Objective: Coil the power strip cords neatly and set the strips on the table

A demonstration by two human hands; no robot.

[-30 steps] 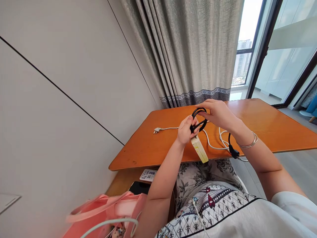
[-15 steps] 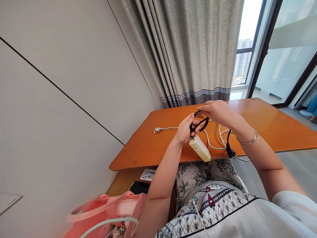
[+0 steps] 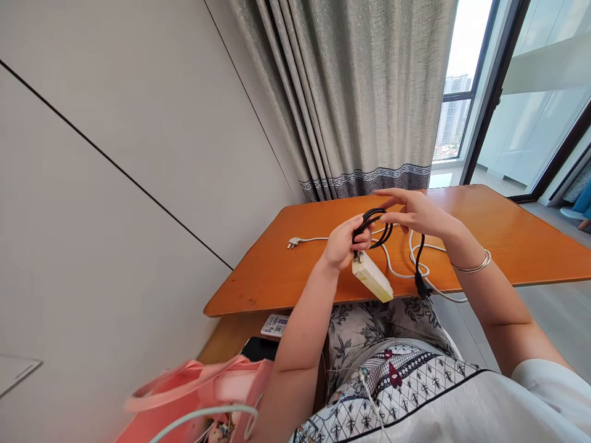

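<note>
My left hand (image 3: 344,241) is closed around a black power cord (image 3: 382,237) gathered into loops. Below that fist hangs a yellowed white rectangular block (image 3: 372,277), like a power adapter, with the cord at its upper end. My right hand (image 3: 413,212) is at the right side of the loops, fingers stretched and apart, the fingertips at the cord. Behind this hand the cord is partly hidden; its tail drops to a black plug (image 3: 422,286) hanging near the table edge. A white cable (image 3: 394,271) lies behind, with a white plug (image 3: 294,243) on the left.
The orange wooden table (image 3: 258,277) stretches before me, with a grey curtain (image 3: 369,92) beyond it. At lower left are a pink bag (image 3: 198,387), a black flat object (image 3: 258,349) and a labelled white item (image 3: 275,325). A wall (image 3: 115,215) rises on the left.
The black cord now shows more loops at my left hand. My right hand has shifted slightly right and its fingers have spread. The black plug has swung a little to the left.
</note>
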